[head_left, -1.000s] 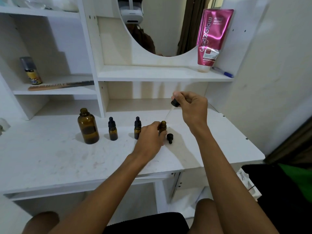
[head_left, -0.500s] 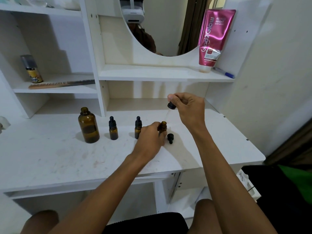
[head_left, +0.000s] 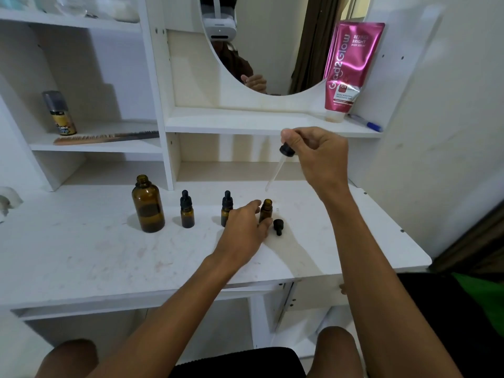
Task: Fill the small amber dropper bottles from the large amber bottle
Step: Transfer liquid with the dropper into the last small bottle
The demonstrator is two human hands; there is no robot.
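Head view. The white desk top (head_left: 81,257) is bare in front of the bottles, out to its front edge, and to the right of them, out to the right edge near the wall. A shelf upright stands just behind the large amber glass bottle (head_left: 148,204), which is uncapped at the left of the row. To its right stand two small amber dropper bottles with black caps on (head_left: 187,210) (head_left: 227,207), then an open small amber bottle (head_left: 266,210). A loose black dropper cap (head_left: 278,225) lies on the desk just beside the open bottle, on its right.

The left arm reaches forward across the desk. The left hand (head_left: 242,231) rests low, thumb and fingers loosely curled about the base of the open bottle, touching it and steadying it upright.

The right arm is raised from the elbow. The right hand (head_left: 317,156) pinches the black bulb of a glass pipette dropper (head_left: 278,167) between thumb and fingertips. The pipette slants down and left; its tip hangs above the open bottle's mouth, apart from it.

On the upper shelf stand a pink tube (head_left: 350,69) and a blue pen (head_left: 365,122).
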